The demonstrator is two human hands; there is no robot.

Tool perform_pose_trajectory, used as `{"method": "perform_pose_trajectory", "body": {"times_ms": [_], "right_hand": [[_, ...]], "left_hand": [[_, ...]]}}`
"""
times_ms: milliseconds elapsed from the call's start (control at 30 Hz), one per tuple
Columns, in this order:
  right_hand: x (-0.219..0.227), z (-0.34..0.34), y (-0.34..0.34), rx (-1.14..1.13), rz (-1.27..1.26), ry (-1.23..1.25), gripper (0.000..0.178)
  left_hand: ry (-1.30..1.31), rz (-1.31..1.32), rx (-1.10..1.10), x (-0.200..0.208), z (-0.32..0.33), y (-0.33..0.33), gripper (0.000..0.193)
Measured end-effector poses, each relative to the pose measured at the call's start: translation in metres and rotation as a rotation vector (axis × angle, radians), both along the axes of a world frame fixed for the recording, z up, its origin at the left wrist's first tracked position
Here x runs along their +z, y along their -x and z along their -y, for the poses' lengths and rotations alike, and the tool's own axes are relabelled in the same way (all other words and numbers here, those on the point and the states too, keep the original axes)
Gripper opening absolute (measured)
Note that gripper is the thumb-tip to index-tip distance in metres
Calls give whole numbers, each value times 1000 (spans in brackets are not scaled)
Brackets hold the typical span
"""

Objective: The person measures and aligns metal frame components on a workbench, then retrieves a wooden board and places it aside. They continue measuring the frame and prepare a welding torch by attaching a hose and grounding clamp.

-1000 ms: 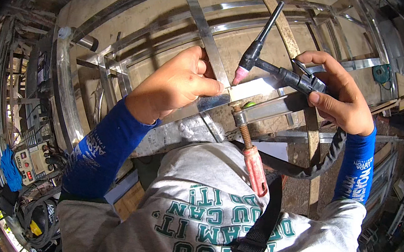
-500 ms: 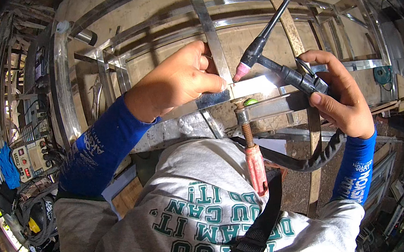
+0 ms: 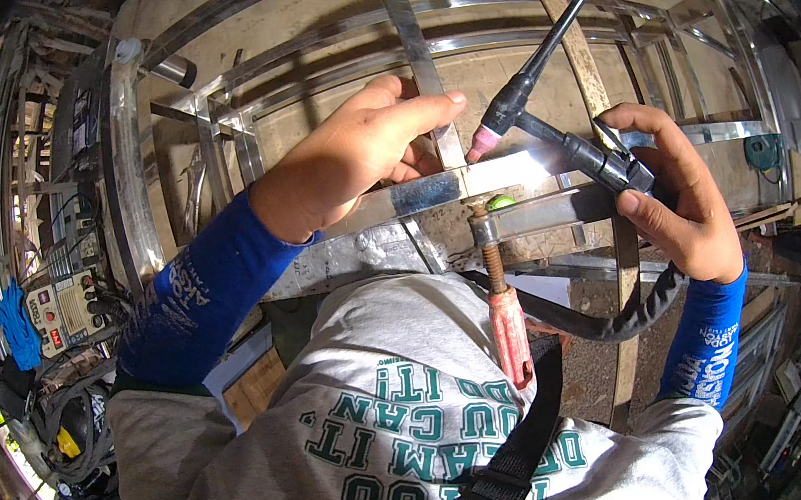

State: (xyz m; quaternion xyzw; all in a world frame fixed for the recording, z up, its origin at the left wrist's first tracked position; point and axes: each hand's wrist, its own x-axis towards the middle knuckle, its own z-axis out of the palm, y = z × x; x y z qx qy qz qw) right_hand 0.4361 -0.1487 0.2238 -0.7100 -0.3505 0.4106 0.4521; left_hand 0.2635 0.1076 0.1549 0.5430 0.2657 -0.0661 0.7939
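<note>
Torch: your right hand (image 3: 680, 206) is wrapped around the black welding torch (image 3: 561, 135); its pink nozzle sits just right of the joint.
Long axis: the torch slants from upper right down-left.
Left hand: your left hand (image 3: 359, 155) lies flat, fingers loosely curled on the steel strip (image 3: 424, 77), holding nothing else.
Nearer: left hand, touching the metal frame (image 3: 511, 174).
Clamp: the red-handled clamp (image 3: 506, 322) hangs just below.

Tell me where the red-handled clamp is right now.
In the head view the red-handled clamp hangs at centre, below the shiny steel bar, between the left hand and right hand.
</note>
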Motion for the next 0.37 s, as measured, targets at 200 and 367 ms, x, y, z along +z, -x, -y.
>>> {"method": "perform_pose_trajectory", "body": {"times_ms": [200, 367], "right_hand": [[-2, 1, 5, -12, 7, -33, 58], [3, 1, 4, -9, -32, 34, 59]], "left_hand": [[-125, 147, 49, -4, 4, 1, 53], [-133, 160, 7, -7, 2, 0, 58]]}}
